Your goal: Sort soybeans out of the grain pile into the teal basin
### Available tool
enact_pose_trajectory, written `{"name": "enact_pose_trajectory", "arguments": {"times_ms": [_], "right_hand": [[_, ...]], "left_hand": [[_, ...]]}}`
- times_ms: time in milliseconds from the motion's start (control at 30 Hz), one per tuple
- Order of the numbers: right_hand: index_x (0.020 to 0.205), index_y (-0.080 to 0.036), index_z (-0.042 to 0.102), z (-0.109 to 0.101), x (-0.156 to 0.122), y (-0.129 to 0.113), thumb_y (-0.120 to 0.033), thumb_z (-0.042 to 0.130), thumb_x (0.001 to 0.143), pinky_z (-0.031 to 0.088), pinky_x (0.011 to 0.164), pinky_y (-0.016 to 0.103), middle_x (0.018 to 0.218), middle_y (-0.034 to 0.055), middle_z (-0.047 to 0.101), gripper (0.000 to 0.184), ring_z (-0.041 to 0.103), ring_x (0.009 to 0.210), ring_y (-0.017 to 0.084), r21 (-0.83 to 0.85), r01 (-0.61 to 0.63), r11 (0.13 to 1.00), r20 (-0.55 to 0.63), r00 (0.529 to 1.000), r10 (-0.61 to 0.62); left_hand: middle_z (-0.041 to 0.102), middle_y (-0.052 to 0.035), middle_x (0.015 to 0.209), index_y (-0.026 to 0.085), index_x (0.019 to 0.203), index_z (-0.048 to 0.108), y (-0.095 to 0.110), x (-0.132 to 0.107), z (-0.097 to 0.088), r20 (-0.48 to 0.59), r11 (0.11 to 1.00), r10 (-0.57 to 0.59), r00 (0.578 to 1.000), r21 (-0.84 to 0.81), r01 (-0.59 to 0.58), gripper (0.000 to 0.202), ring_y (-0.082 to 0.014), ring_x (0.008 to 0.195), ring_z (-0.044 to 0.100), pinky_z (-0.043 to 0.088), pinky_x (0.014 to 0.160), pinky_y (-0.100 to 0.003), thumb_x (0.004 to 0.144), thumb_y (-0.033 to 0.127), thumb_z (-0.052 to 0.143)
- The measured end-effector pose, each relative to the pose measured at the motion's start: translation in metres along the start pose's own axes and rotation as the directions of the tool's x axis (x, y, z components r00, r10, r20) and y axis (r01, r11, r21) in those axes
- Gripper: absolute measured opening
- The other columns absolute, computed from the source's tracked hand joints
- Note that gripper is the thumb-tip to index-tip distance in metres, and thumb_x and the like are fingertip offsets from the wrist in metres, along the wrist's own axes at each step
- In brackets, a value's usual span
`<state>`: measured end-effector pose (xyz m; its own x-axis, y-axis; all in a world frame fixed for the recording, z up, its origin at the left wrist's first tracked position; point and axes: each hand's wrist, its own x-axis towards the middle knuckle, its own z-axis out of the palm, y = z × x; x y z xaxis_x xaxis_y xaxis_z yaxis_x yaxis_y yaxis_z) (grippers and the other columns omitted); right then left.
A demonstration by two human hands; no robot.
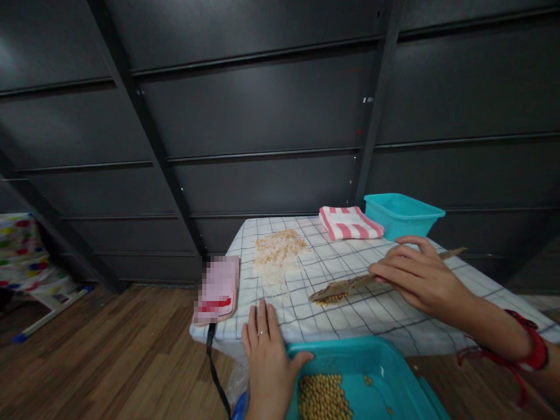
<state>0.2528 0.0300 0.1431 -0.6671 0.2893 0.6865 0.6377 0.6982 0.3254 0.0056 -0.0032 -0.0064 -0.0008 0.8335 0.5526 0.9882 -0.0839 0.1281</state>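
Observation:
My left hand (268, 357) grips the left rim of a teal tub (385, 373) at the table's near edge, thumb inside, fingers lying flat on the cloth. The tub holds a heap of yellow beans (322, 398). My right hand (415, 273) presses down on a flat brown cardboard strip (345, 286) that lies across the checked tablecloth (332, 315). A few beans (329, 300) sit at the strip's left end. A pile of pale grains (276, 249) lies on the cloth further back.
A second teal tub (400, 214) and a folded pink-and-white striped towel (349, 223) stand at the table's far side. A pink, blurred-out object (217, 290) with a black cord rests on the left corner. Dark panelled wall behind, wooden floor to the left.

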Motion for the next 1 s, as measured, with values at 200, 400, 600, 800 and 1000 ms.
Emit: {"name": "enact_pose_trajectory", "arguments": {"times_ms": [200, 400, 600, 800, 1000], "right_hand": [[0.086, -0.021, 0.056, -0.003, 0.0, 0.002, -0.011, 0.04, 0.081, 0.032, 0.079, 0.036, 0.069, -0.0001, 0.062, 0.02, 0.05, 0.067, 0.014, -0.117, -0.018, 0.993, 0.024, 0.999, 0.021], [0.082, -0.018, 0.056, -0.002, -0.002, -0.007, -0.009, 0.039, 0.081, 0.032, 0.078, 0.036, 0.066, 0.001, 0.06, 0.02, 0.048, 0.063, 0.013, -0.112, -0.002, 0.994, 0.065, 0.998, 0.009], [0.079, -0.018, 0.054, -0.005, 0.001, -0.023, -0.006, 0.039, 0.078, 0.031, 0.079, 0.037, 0.063, 0.0002, 0.056, 0.019, 0.045, 0.061, 0.013, -0.099, 0.0, 0.995, 0.103, 0.995, 0.01], [0.076, -0.02, 0.052, -0.016, 0.003, -0.043, -0.008, 0.031, 0.081, 0.032, 0.078, 0.034, 0.058, -0.0048, 0.051, 0.025, 0.044, 0.055, 0.009, 0.02, -0.086, 0.996, 0.128, 0.988, 0.083], [0.091, -0.022, 0.053, -0.034, -0.004, -0.063, -0.01, 0.04, 0.081, 0.034, 0.087, 0.038, 0.072, -0.0022, 0.058, 0.021, 0.049, 0.066, 0.012, 0.058, -0.034, 0.998, 0.09, 0.996, 0.029]], "left_hand": [[0.035, -0.0209, 0.129, 0.007, 0.123, 0.029, -0.004, -0.001, 0.003, 0.011, 1.0, -0.007, 1.0, -0.004, 0.007, 0.087, -0.0355, 0.12, 0.024, 0.028, 0.092, -0.054, 0.054, 0.048, 0.063], [0.033, -0.02, 0.131, 0.008, 0.125, 0.027, -0.007, -0.002, 0.006, 0.041, 1.0, 0.001, 0.999, 0.021, -0.002, 0.088, -0.0357, 0.121, 0.022, 0.026, 0.093, -0.054, 0.055, 0.05, 0.061], [0.034, -0.0213, 0.13, 0.005, 0.124, 0.028, -0.005, -0.002, 0.005, 0.032, 0.999, 0.011, 0.999, 0.033, -0.013, 0.089, -0.0365, 0.121, 0.023, 0.027, 0.092, -0.054, 0.055, 0.051, 0.06], [0.036, -0.0196, 0.129, 0.007, 0.123, 0.03, 0.0, 0.0, 0.0, 0.037, 0.999, -0.038, 0.999, 0.017, 0.038, 0.085, -0.0353, 0.12, 0.026, 0.027, 0.093, -0.054, 0.055, 0.046, 0.062], [0.038, -0.0189, 0.128, 0.006, 0.122, 0.032, 0.004, 0.0, -0.005, 0.019, 0.999, -0.053, 0.998, 0.01, 0.053, 0.08, -0.0352, 0.12, 0.026, 0.026, 0.094, -0.053, 0.055, 0.039, 0.063]]}}
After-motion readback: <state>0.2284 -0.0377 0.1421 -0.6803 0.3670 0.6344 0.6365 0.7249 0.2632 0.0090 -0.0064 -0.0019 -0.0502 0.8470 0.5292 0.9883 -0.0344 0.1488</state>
